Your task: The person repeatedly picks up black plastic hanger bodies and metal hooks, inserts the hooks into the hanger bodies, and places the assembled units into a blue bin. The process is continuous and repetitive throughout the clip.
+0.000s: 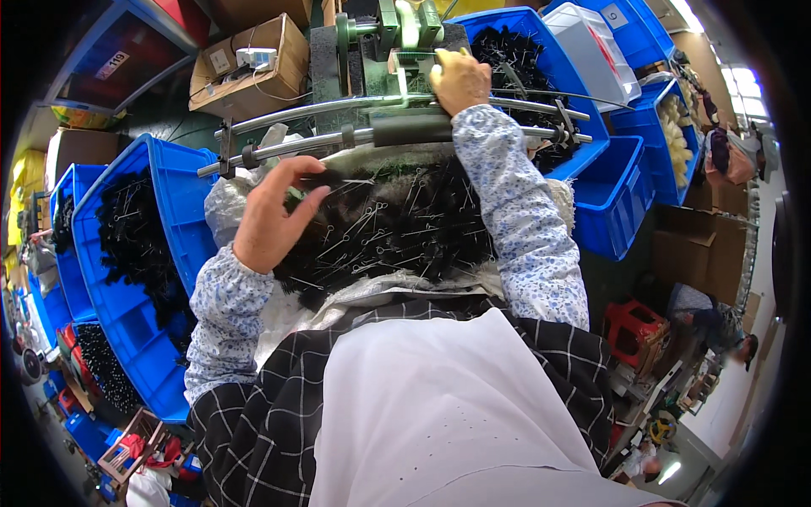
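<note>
My left hand (277, 213) is over the left side of a heap of black-bristled twisted-wire brushes (380, 228). Between its thumb and fingers sits one dark wire brush (331, 178), its bare wire end pointing right. Farther forward, my right hand (461, 81) is at the front of a metal machine (409, 29), its fingers curled in and the tips pale yellow. A thin line of wire or bristle (414, 55) runs beside those fingertips; what they grip is too small to tell. The heap lies on pale sheeting at my lap.
Two curved metal rails (312, 144) with a black sleeve (412, 128) cross before the machine. Blue bins of black brushes stand left (182, 194) and right (583, 110). A cardboard box (253, 72) is back left, a red stool (634, 334) lower right. Other people are at the far right.
</note>
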{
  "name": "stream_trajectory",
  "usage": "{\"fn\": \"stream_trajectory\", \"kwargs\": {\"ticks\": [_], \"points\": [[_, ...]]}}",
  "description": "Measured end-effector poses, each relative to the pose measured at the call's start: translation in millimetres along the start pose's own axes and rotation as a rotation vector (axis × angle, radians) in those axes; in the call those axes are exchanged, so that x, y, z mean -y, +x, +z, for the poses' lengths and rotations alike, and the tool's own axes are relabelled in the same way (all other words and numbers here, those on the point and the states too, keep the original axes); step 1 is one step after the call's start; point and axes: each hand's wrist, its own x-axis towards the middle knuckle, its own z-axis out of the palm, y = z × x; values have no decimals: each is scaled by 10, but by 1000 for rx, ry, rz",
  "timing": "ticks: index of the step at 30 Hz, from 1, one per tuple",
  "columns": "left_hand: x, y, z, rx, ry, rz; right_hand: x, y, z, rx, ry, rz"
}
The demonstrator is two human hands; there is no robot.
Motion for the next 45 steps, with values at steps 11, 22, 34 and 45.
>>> {"fn": "stream_trajectory", "kwargs": {"ticks": [11,22,34,45], "points": [[184,11,31,-12,-242,-120,-881,230,30,256,-12,56],[151,363,563,-91,-326,-36,-83,-204,-945,327,475,-85],[693,-236,361,284,746,-60,-274,-52,-242,38,-51,-24],[601,-217,150,193,425,-54,-303,11,-99,90,5,-72]]}}
